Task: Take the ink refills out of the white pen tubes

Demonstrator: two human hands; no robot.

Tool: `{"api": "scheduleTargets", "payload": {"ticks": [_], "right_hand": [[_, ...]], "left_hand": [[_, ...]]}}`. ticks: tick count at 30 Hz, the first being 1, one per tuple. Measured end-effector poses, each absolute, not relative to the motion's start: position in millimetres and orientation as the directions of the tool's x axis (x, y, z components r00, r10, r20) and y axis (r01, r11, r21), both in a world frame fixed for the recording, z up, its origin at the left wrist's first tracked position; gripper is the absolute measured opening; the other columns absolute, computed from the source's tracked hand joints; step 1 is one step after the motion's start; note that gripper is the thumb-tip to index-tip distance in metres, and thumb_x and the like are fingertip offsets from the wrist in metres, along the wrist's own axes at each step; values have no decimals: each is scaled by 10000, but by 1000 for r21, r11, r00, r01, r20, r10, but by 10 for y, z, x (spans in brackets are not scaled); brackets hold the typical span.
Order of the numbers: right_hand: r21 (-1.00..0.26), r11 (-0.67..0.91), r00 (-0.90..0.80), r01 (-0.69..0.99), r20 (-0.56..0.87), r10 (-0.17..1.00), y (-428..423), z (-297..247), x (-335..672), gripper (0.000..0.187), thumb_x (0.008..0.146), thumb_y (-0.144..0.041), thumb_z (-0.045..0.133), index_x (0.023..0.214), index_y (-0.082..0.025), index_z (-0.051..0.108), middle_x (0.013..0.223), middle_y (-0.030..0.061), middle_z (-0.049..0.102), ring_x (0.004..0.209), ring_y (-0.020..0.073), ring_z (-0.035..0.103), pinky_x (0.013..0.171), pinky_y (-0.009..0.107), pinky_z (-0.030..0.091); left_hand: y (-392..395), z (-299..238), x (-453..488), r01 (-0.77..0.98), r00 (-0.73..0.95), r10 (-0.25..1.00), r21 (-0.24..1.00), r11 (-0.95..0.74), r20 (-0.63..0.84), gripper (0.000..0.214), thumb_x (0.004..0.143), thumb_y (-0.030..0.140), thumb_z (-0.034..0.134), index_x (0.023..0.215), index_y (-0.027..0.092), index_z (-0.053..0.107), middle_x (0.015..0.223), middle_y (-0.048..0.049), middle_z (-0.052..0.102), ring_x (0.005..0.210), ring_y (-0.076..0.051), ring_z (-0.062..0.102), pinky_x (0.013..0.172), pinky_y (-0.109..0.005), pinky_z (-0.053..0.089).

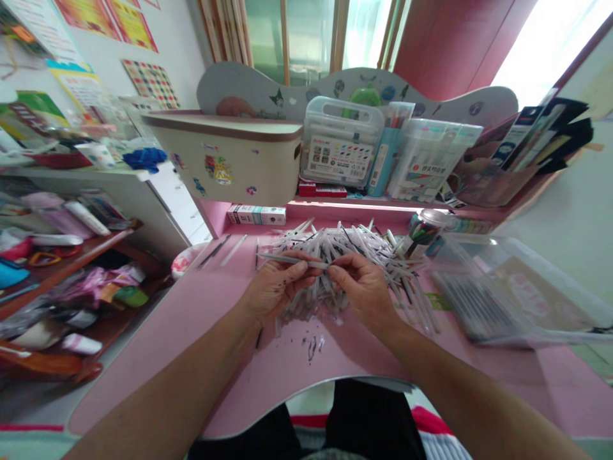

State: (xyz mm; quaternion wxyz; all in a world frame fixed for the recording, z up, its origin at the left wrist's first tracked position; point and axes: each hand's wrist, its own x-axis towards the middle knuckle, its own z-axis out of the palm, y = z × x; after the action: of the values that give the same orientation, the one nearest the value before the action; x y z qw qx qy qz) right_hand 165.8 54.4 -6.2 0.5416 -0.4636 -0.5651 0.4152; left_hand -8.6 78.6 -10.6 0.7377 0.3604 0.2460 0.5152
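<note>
Between my two hands is a thin whitish pen, or pen tube (316,264), held level over the desk. My left hand (280,284) pinches it near the middle, and dark specks mark its fingers. My right hand (361,287) closes thumb and fingers on its right end, partly hiding that tip. Behind and below both hands spreads a loose pile of similar slim pens (311,300), some dark at the ends. Apart from the pile, a pale pen (234,250) and a dark one (214,251) lie to the left. Dark marks (313,347) spot the pink desk (191,338) in front.
At right stands a clear plastic box (531,332) with a row of pens (479,306) inside. A can (426,229) is beside the pile's far right. Along the shelf behind are a beige bin (249,160), marker cases (340,150) and a pen holder (498,182).
</note>
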Motion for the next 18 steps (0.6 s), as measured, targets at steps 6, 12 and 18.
{"api": "scheduleTargets", "payload": {"ticks": [6, 12, 18], "right_hand": [[-934, 287, -121, 211, 266, 956, 545, -67, 1720, 357, 957, -438, 457, 737, -185, 579, 628, -22, 517, 585, 114, 469, 544, 242, 360], [-804, 479, -133, 352, 463, 876, 572, -46, 1720, 41, 866, -216, 558, 892, -196, 581, 889, 16, 545, 782, 140, 514, 719, 275, 420], [-771, 496, -179, 400, 465, 867, 565, -25, 1725, 208, 954, -285, 481, 808, -189, 594, 887, 29, 540, 806, 153, 523, 767, 304, 419]], "left_hand": [[779, -84, -84, -562, 364, 931, 802, 200, 23, 195, 683, 139, 848, 839, 120, 733, 851, -78, 786, 735, -152, 751, 659, -178, 607], [806, -93, -109, -546, 338, 940, 821, 166, 35, 205, 680, 146, 852, 846, 110, 738, 869, -91, 785, 756, -163, 754, 672, -181, 612], [794, -72, -113, -537, 332, 943, 827, 167, 25, 193, 688, 136, 845, 841, 108, 730, 851, -91, 785, 771, -183, 761, 673, -192, 617]]}}
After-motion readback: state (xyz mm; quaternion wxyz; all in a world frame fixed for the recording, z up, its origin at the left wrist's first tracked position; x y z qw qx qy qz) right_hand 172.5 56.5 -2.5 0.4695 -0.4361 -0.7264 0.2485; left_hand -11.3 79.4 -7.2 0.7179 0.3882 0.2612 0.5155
